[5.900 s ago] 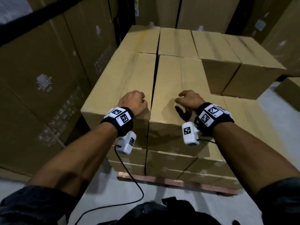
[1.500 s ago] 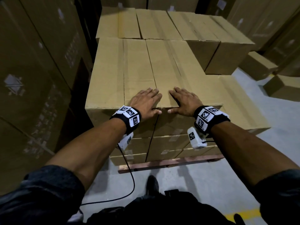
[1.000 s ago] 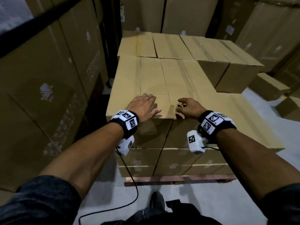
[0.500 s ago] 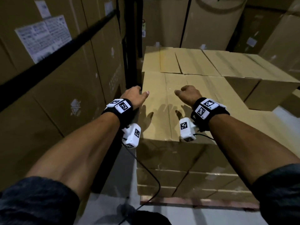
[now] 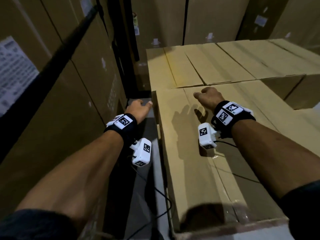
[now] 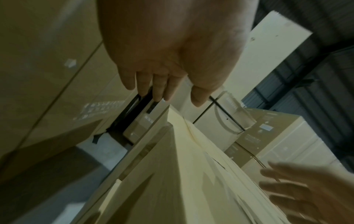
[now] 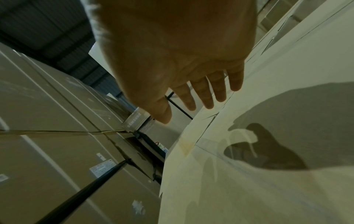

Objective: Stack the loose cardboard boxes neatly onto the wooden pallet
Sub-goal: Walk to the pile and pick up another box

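The stack of cardboard boxes fills the right of the head view. Its nearest top box point(image 5: 199, 170) runs lengthwise away from me. My left hand point(image 5: 138, 108) hangs just off that box's far left corner, fingers loosely extended and holding nothing; whether the thumb touches the edge is unclear. In the left wrist view the left hand point(image 6: 162, 84) sits above the box corner point(image 6: 172, 136). My right hand point(image 5: 207, 97) hovers over the box top near its far edge. The right wrist view shows the right hand point(image 7: 191, 91) open, its shadow on the cardboard. The pallet is out of sight.
A further row of boxes point(image 5: 216, 64) lies level behind the top box, with a lower step at the right. Tall cartons point(image 5: 69, 101) and a black rack beam point(image 5: 52, 61) wall off the left. A narrow strip of floor point(image 5: 143, 187) with a black cable separates them from the stack.
The view has closed in on the stack's left side. My left hand slid off the box top to beyond its left edge. My right hand moved further along the top, fingers still lifted.
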Demonstrator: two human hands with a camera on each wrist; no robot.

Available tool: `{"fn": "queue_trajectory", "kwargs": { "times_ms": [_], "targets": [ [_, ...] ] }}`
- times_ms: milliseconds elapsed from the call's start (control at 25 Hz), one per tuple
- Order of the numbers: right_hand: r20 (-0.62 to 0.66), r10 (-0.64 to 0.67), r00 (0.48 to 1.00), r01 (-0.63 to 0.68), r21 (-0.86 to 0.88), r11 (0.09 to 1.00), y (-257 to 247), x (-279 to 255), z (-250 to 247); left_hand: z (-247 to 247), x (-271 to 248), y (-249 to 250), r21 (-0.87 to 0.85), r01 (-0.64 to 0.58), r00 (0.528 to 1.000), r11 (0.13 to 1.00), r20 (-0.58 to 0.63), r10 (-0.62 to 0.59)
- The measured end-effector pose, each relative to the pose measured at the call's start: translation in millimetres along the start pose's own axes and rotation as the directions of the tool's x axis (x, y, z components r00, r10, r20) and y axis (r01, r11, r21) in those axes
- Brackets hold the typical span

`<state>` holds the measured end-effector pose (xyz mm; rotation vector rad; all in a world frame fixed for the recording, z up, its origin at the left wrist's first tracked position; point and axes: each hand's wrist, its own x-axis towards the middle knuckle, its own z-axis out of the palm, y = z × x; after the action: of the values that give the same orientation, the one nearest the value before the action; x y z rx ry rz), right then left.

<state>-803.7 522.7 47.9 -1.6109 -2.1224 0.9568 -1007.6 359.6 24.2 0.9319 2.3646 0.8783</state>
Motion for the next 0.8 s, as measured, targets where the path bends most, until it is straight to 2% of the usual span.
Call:
{"fn": "queue_trajectory", "kwargs": {
  "times_ms": [160, 320, 600, 720, 800],
  "targets": [
    [-0.043, 0.072, 0.997, -0.071, 0.029, 0.997, -2, 27, 7, 1, 59, 6, -0.069, 0.034, 0.999, 0.997, 0.041, -0.031],
    [-0.026, 0.135, 0.991, -0.133, 0.054, 0.990, 9, 54, 15, 11, 113, 12, -0.104, 0.055, 0.995, 0.993, 0.083, -0.047],
    [-0.062, 0.221, 0.973, -0.218, 0.051, 0.975, 12, 117, 14, 47, 205, 18, -0.285, 0.169, 0.974, 0.943, 0.192, -0.116],
    [-0.065, 0.299, 0.952, -0.287, 0.146, 0.947, 9, 154, 14, 74, 255, 1, -0.307, 0.230, 0.965, 0.924, 0.194, -0.176],
    [-0.068, 0.297, 0.952, -0.290, 0.091, 0.953, 7, 177, 15, 76, 261, 8, -0.361, 0.279, 0.951, 0.890, 0.231, -0.204]
  ]
}}
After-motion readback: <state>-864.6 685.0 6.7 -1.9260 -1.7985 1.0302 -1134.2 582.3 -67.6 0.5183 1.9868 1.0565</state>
